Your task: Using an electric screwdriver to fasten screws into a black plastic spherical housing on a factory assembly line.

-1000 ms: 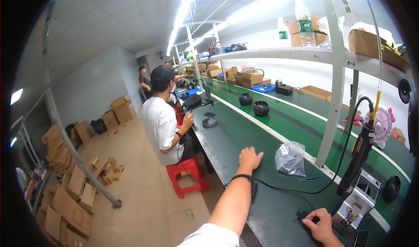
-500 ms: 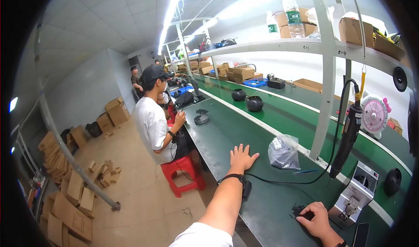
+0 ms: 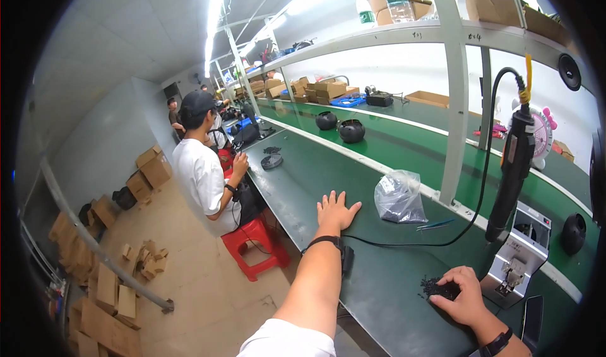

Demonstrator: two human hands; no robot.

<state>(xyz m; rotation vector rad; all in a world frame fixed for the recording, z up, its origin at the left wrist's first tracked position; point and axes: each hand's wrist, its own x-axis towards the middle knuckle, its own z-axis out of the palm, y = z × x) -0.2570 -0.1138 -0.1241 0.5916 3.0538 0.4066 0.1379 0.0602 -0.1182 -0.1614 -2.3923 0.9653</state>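
My left hand (image 3: pixel 335 210) lies flat, palm down and fingers spread, on the green workbench (image 3: pixel 328 168), with a black band on its wrist. My right hand (image 3: pixel 461 296) rests at the bench's near end, its fingers curled over a small heap of black screws (image 3: pixel 435 287). Whether it grips any of them I cannot tell. A clear plastic bag of dark small parts (image 3: pixel 399 197) sits just beyond my left hand. A black cable (image 3: pixel 404 243) runs across the bench between my hands.
A black electric screwdriver (image 3: pixel 510 168) hangs beside a grey metal feeder box (image 3: pixel 519 256). Tweezers (image 3: pixel 434 225) lie near the bag. A seated person in a white shirt (image 3: pixel 203 174) works on a red stool (image 3: pixel 252 243) to the left. Cardboard pieces (image 3: pixel 95 281) litter the floor.
The view has swung slightly; my left hand stays flat on the bench and my right hand stays over the black screws.
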